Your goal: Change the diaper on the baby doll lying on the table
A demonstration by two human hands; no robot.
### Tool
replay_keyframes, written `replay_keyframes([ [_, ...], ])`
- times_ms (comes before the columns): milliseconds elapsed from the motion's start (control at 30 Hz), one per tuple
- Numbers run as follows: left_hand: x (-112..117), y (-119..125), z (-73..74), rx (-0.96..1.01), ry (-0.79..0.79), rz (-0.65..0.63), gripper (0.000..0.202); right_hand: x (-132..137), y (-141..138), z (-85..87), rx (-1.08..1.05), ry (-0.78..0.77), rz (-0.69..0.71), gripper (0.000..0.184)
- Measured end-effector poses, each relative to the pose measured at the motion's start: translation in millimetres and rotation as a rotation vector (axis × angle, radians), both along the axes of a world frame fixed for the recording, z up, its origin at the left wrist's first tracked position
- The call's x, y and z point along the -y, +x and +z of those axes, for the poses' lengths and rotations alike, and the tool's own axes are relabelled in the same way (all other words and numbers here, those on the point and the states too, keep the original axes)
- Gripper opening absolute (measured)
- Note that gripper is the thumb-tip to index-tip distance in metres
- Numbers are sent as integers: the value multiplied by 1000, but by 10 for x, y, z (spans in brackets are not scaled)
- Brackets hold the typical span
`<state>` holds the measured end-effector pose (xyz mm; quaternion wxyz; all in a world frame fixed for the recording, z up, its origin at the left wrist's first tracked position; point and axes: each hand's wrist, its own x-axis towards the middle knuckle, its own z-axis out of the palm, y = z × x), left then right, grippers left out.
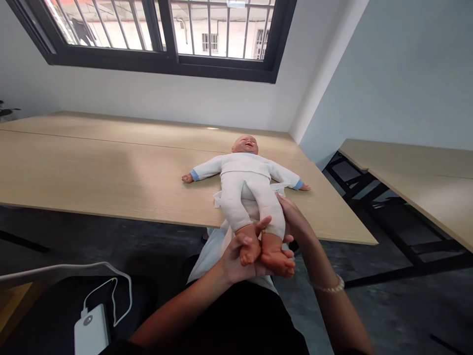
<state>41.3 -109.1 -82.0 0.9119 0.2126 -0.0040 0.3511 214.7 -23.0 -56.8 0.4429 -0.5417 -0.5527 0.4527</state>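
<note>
Both hands meet at lower centre: left hand (236,256) grips the baby doll's (246,180) feet; right hand (291,214) closes on its lower leg. Doll lies face-up on the wooden table (92,167), centre frame, legs overhanging the near edge.

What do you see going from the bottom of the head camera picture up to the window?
White power bank → left hand holding the doll's feet → doll's legs in white trousers → doll's head → far edge of the wooden table → window.
</note>
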Motion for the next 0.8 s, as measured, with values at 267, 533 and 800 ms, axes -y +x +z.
replay_keyframes([
  [267, 33, 23, -312, 2, -23, 70, 79, 489, 63, 27, 224, 4, -27, 75],
  [533, 124, -238, -152, -104, -60, 143, 60, 568, 45, 71, 62, -75, 34, 100],
  [800, 123, -948, 130, -595, -106, 337, 26, 510, 428, 56, 247, -49, -60, 92],
])
